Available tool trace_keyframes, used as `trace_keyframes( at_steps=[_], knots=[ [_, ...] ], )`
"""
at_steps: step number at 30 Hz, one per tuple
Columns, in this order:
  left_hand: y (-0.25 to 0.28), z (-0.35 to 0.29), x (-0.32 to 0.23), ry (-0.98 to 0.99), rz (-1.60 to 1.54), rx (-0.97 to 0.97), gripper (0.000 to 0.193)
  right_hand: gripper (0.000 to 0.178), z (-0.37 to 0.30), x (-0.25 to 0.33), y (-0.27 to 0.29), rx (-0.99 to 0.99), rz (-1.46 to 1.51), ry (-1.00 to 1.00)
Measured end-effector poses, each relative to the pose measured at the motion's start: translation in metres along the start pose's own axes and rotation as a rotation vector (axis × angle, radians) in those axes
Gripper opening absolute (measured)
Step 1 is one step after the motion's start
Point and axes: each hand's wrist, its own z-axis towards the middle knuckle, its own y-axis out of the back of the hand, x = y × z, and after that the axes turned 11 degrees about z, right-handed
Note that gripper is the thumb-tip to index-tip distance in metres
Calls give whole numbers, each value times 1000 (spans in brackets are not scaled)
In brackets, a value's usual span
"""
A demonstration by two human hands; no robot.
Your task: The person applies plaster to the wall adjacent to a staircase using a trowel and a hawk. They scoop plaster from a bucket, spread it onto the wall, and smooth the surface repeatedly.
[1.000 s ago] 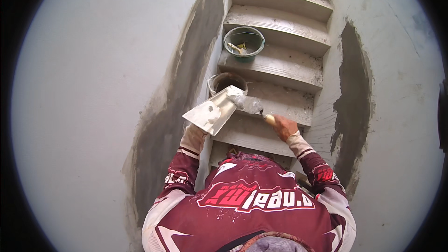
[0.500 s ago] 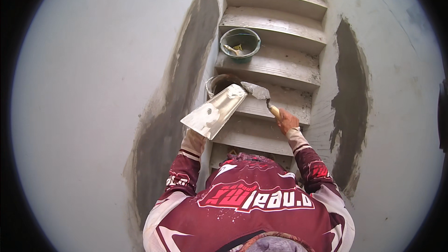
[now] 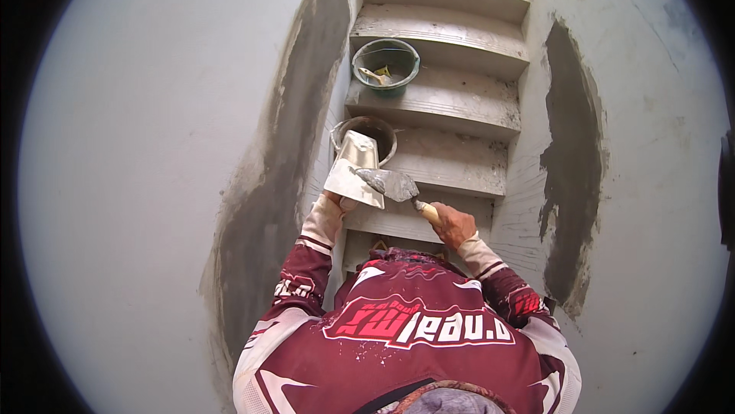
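Observation:
My left hand [image 3: 337, 200] is closed under the wide end of a pale, tapered plastering trowel [image 3: 357, 160]; the plate hides its handle and most of my fingers. White smears mark its face. My right hand [image 3: 453, 226] grips the wooden handle of a pointed mason's trowel [image 3: 396, 186], whose blade is coated with grey material. The blade's tip lies over the plate's right part, apparently touching it. Just beyond the plate, a dark bucket [image 3: 389, 132] stands on a step, partly covered by the plate's narrow end.
Farther up the stairs [image 3: 452, 161], a green bucket [image 3: 360, 86] holds a brush [image 3: 374, 75]. Walls close in both sides, with a long dark grey patch [image 3: 302, 77] on the left wall and another grey patch [image 3: 570, 161] on the right wall.
Both tools have come back toward me. The plate has turned more upright and uncovered more of the dark bucket. The mason's trowel has moved from the plate's far end to its near right part.

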Motion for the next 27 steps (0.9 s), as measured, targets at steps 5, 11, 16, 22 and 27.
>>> trace_keyframes(
  at_steps=[5, 11, 16, 22, 27],
  knots=[
    [-29, 9, -24, -48, 118, -454, 25, 36, -15, 20, -11, -27, 56, -141],
    [-67, 24, -48, -470, 784, -693, 26, 36, -16, 31, -18, -94, 34, -200],
    [-98, 19, -63, -768, 1317, -911, 35, 41, -3, 54, -18, -49, 88, -223],
    [-101, 16, -49, -725, 1748, -869, 49, 42, 14, 92, -4, 29, 166, -238],
    [-83, 10, -13, -621, 2007, -711, 52, 44, 37, 102, 17, -170, 346, -198]
  ],
)
